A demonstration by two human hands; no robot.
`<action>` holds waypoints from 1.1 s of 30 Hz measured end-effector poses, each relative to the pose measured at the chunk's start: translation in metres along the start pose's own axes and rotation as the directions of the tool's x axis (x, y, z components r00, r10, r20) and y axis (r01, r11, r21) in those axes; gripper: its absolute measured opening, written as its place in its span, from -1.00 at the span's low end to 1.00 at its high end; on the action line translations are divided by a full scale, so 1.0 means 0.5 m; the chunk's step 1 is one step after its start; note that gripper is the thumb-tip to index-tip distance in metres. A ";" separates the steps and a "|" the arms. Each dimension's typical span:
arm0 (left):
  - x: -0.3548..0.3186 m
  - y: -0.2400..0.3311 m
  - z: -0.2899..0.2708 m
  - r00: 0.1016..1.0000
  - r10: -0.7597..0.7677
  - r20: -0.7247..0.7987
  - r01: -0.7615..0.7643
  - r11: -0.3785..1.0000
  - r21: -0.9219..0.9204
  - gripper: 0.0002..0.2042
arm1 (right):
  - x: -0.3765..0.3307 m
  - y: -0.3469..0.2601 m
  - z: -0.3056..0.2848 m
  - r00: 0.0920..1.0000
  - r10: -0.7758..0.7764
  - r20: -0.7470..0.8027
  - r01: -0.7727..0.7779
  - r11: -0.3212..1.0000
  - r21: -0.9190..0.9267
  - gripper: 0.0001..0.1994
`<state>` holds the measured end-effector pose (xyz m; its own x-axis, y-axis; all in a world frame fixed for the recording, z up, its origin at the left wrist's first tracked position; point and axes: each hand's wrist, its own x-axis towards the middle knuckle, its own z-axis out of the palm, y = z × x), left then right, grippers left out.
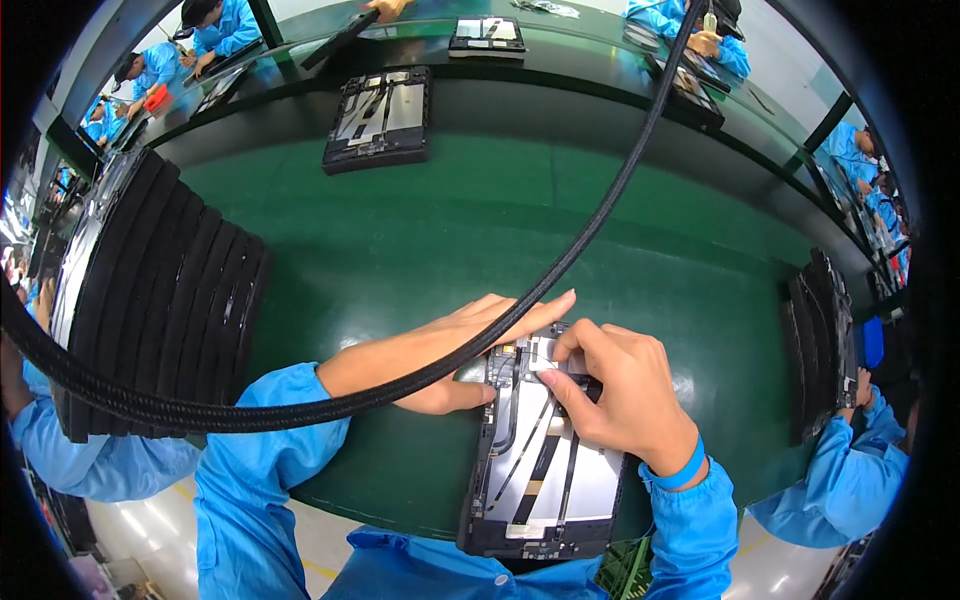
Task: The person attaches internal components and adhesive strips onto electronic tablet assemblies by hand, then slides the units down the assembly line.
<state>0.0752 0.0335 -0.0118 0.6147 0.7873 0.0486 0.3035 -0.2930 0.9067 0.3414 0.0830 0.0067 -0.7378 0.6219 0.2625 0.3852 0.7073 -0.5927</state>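
An opened tablet chassis (540,470) with black frame, silver plates and black ribbon cables lies on the green table (450,230) near its front edge. My left hand (460,350) lies flat with fingers stretched out, pressing on the chassis's upper left corner. My right hand (610,390) is curled over the upper middle of the chassis, with its fingertips pinched on a small part there; the part itself is hidden by the fingers.
A tall stack of black trays (150,290) stands at the left, a smaller stack (820,340) at the right. Another opened chassis (380,118) lies on a dark conveyor belt (560,110) beyond. A thick braided black cable (590,230) arcs across the view. Other people in blue sleeves work around.
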 end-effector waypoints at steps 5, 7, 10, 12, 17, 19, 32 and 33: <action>0.007 -0.006 0.001 1.000 -0.005 0.008 0.005 0.999 -0.038 0.14 | 0.003 0.002 -0.011 0.990 0.119 0.071 -0.117 0.993 -0.034 -0.81; 0.011 -0.012 0.007 1.000 0.024 0.006 -0.024 0.998 0.049 0.16 | 0.008 0.010 -0.012 0.994 0.075 0.083 -0.072 0.997 -0.036 -0.83; 0.021 -0.017 0.016 0.999 0.049 -0.021 -0.048 0.997 0.054 0.20 | 0.005 0.015 -0.003 0.997 -0.021 0.077 0.031 0.991 -0.130 -0.86; 0.028 -0.020 0.024 0.998 0.053 -0.043 -0.052 0.998 0.022 0.21 | -0.001 0.015 -0.001 0.995 -0.076 0.064 0.088 0.971 -0.221 -0.86; 0.040 -0.030 0.035 0.992 0.094 -0.080 -0.095 0.995 -0.009 0.24 | -0.023 0.040 -0.030 0.994 -0.033 0.109 0.050 0.986 -0.160 -0.86; 0.048 -0.031 0.038 0.993 0.083 -0.079 -0.081 0.996 0.038 0.24 | -0.029 0.058 -0.045 0.992 -0.033 0.118 0.048 0.991 -0.127 -0.83; 0.095 -0.034 0.082 0.987 0.068 -0.143 -0.058 0.995 0.079 0.24 | -0.039 0.098 -0.034 1.000 0.001 -0.017 -0.002 0.998 -0.059 -0.82; 0.100 -0.036 0.085 0.987 0.076 -0.144 -0.066 0.995 0.074 0.24 | -0.042 0.102 -0.035 0.999 -0.023 -0.025 0.021 0.997 -0.076 -0.83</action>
<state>0.1316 0.0551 -0.0435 0.5252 0.8323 0.1773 0.3151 -0.3837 0.8680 0.3859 0.1120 -0.0158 -0.7321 0.6138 0.2954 0.4105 0.7436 -0.5277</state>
